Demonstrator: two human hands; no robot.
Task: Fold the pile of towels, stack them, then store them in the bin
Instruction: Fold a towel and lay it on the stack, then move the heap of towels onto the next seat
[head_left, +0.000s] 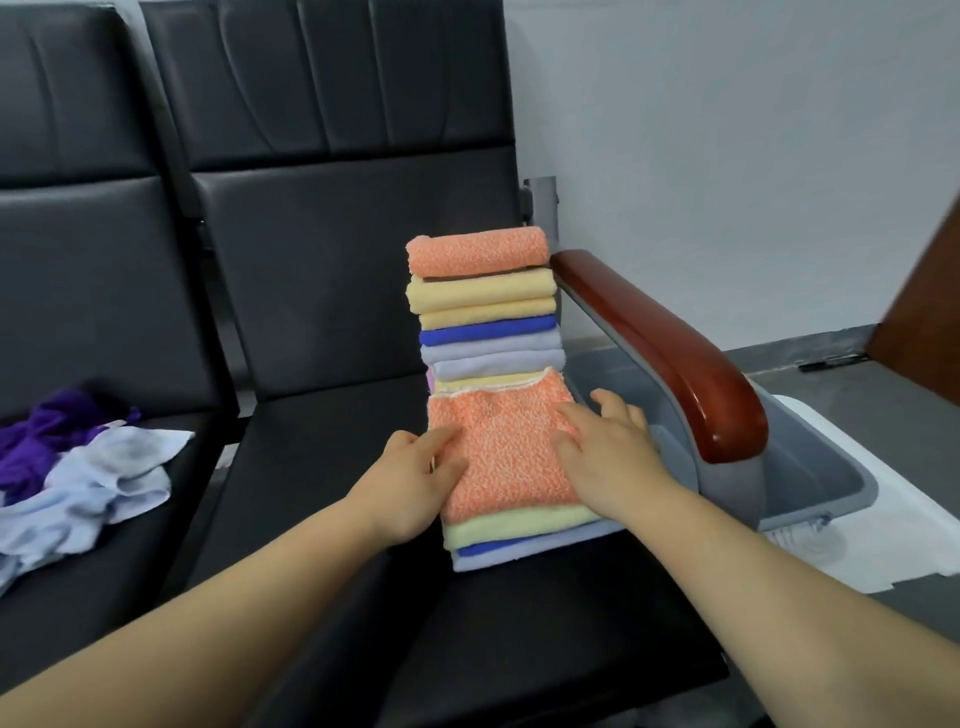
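Your 2 hands sit on a black padded seat, the largest thing before you, with a second seat beyond your left hand carrying the unfolded towels, purple and pale blue, still in a heap. Past your right hand, under the red-brown armrest, the grey bin stands on the floor; what shows of its inside looks bare, though the armrest hides part of it.

Between your hands lies the near stack, topped by an orange towel over yellow, blue and pale layers. Just beyond your fingertips a taller stack rises, with another orange towel on top.

Your left hand rests half open, fingers flat on the orange towel's left edge, gripping nothing. Your right hand lies spread and flat on its right side, pressing rather than holding.

The risk, I judge, is the tall stack: it leans slightly, and a nudge from your fingertips while smoothing could topple it. Lifting either stack over the armrest with loose hands could let lower layers slide out.
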